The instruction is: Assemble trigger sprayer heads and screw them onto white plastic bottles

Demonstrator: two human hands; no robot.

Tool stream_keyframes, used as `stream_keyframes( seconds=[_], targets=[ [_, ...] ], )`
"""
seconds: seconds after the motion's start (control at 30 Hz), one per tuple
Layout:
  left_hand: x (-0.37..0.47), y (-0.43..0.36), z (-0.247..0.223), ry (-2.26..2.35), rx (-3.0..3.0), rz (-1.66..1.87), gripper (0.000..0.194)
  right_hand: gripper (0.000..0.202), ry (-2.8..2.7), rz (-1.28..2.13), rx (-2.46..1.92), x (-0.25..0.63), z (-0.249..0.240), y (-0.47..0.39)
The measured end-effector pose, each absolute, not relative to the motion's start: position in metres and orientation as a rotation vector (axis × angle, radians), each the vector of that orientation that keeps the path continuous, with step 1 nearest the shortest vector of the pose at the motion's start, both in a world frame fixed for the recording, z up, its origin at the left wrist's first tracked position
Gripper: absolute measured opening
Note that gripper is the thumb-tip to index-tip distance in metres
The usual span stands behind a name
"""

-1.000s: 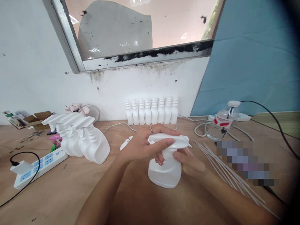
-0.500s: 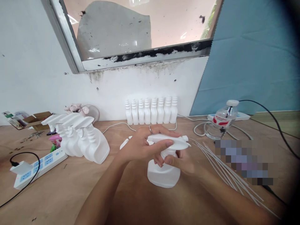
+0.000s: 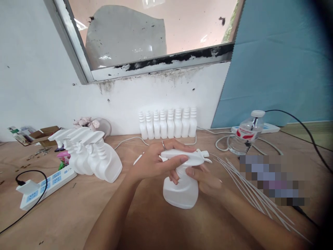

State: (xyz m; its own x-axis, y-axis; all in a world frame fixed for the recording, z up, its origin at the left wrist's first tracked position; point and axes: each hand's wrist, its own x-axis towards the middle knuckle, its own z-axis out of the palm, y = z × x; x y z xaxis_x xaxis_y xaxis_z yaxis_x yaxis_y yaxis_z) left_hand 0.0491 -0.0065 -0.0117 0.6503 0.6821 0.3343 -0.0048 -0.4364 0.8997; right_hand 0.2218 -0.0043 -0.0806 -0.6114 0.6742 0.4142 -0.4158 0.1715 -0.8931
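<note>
A white spray bottle (image 3: 180, 192) stands upright on the brown table in front of me, its white spray head (image 3: 194, 158) on top. My left hand (image 3: 158, 159), with a ring on one finger, is wrapped round the spray head from the left and above. Around the bottle's neck, on the right, my right hand (image 3: 205, 178) has its fingers closed. White pieces (image 3: 137, 158) lie partly hidden behind my left hand. Thin white tubes (image 3: 249, 191) are spread on the table to the right.
Several white spray bottles (image 3: 91, 156) stand at the left behind a power strip (image 3: 49, 187). Several slim white bottles (image 3: 170, 123) line the wall. At the right are a clear water bottle (image 3: 244, 135), cables and a blurred-out item (image 3: 273, 180).
The spray head has turned slightly, so its nozzle end shows more on the right. My right hand has shifted a little around the neck; both hands remain on the bottle.
</note>
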Motion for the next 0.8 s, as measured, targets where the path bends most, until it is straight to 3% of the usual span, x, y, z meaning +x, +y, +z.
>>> stream_keyframes(
  seconds=[0.1, 0.3, 0.47, 0.63, 0.8],
  targets=[
    [0.0487, -0.0071, -0.0108, 0.565, 1.9, 0.9, 0.031, 0.024, -1.632, 1.527, -0.31, 0.2222, -0.0824, -0.0041],
    [0.0496, -0.0073, -0.0118, 0.561, 1.858, 0.856, 0.034, 0.04, -1.57, 1.612, -0.25, 0.2222, -0.0774, -0.0066],
    [0.0509, -0.0093, -0.0096, 0.588, 1.887, 0.874, 0.034, 0.027, -1.645, 1.511, -0.318, 0.2234, -0.0804, -0.0048],
    [0.0514, -0.0085, -0.0095, 0.556, 1.91, 0.891, 0.031, 0.035, -1.559, 1.584, -0.227, 0.225, -0.0826, -0.0052],
    [0.0502, -0.0064, -0.0114, 0.535, 1.9, 0.888, 0.031, 0.028, -1.505, 1.566, -0.244, 0.2224, -0.0818, -0.0075]
  ],
)
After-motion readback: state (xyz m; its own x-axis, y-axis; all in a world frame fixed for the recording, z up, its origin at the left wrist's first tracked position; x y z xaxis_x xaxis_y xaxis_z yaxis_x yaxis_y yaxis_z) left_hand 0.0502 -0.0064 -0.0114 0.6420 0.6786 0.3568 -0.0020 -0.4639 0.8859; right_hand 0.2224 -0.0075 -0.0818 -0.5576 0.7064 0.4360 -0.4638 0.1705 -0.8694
